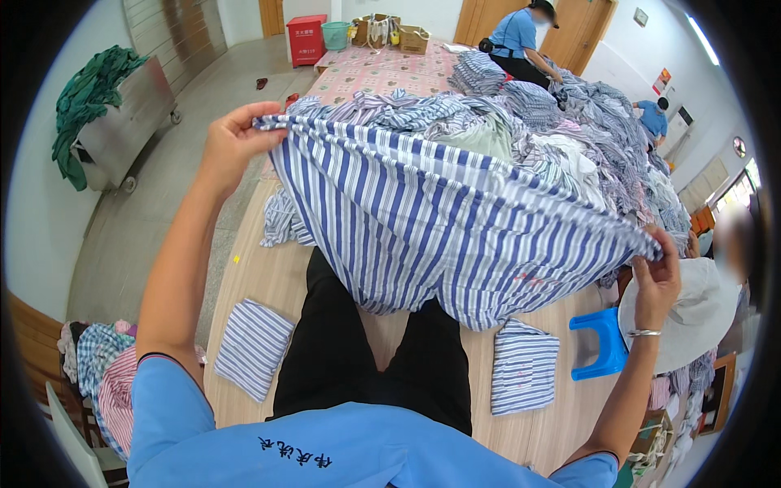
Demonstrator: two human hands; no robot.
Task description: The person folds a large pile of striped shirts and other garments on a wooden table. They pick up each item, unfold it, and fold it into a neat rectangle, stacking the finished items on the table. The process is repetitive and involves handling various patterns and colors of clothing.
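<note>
A blue-and-white striped cloth garment [427, 219] is stretched wide in front of me, its top edge gathered. My left hand [238, 143] pinches one end at the upper left. At the right, my right hand [658, 280], with a bracelet at the wrist, pinches the other end, which is slightly blurred. The garment's lower part hangs in folds over my black-trousered legs and bears faint red marks. One folded striped garment [254, 349] lies on the wooden tabletop [244, 280] left of my legs, and another folded striped garment [525, 367] lies to their right.
Beyond the garment rises a large heap of striped laundry [586, 140]. A co-worker [518, 43] sits by folded stacks [479, 73]; another person [654, 119] is farther right. A blue plastic stool [601, 354] stands at right, a metal cart [128, 122] with green cloth at left.
</note>
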